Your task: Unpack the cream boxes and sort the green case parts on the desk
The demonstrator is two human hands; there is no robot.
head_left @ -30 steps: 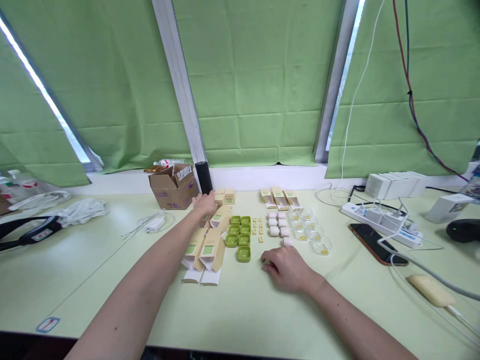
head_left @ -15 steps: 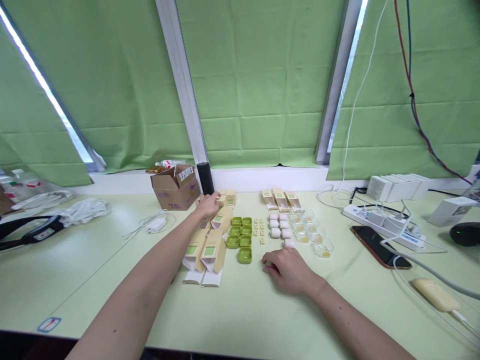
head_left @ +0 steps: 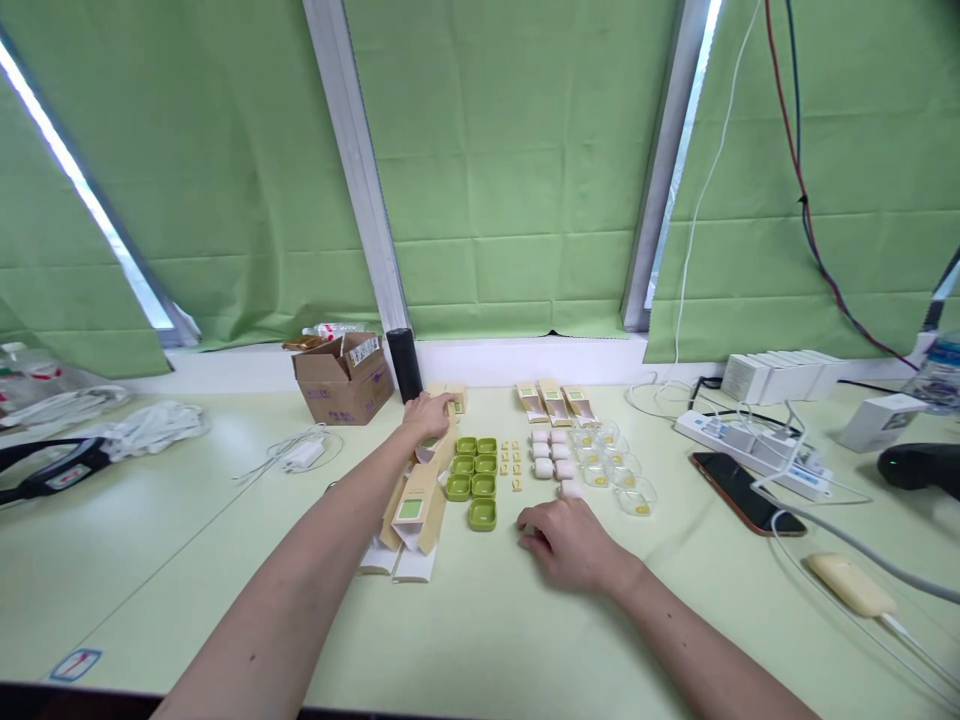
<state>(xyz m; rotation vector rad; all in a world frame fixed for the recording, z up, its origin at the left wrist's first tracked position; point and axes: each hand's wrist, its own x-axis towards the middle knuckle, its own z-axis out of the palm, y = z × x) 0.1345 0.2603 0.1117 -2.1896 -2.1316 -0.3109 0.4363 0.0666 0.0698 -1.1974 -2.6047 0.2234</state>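
My left hand [head_left: 429,412] reaches to the far end of a row of pale yellow cartons with green labels, its fingers bent down over a carton [head_left: 433,447]. They hide part of it. More cartons with open white flaps, such as the near carton [head_left: 420,508], lie under and beside my left forearm. My right hand [head_left: 566,545] rests on the table, loosely curled, with nothing visible in it. Just beyond its knuckles sit several white and pinkish rounded pieces [head_left: 541,467]. Between the hands are green square trays [head_left: 482,515] and small yellow pieces [head_left: 517,484].
Clear domed covers [head_left: 636,497] and three cartons [head_left: 553,403] stand right of centre. A brown cardboard box [head_left: 345,380] and black cylinder [head_left: 405,364] are at the back left. A phone [head_left: 739,492], power strip [head_left: 754,455] and cables occupy the right side.
My left hand has moved slightly right and now covers more of the far cartons. My right hand keeps its place on the table. The view has shifted slightly.
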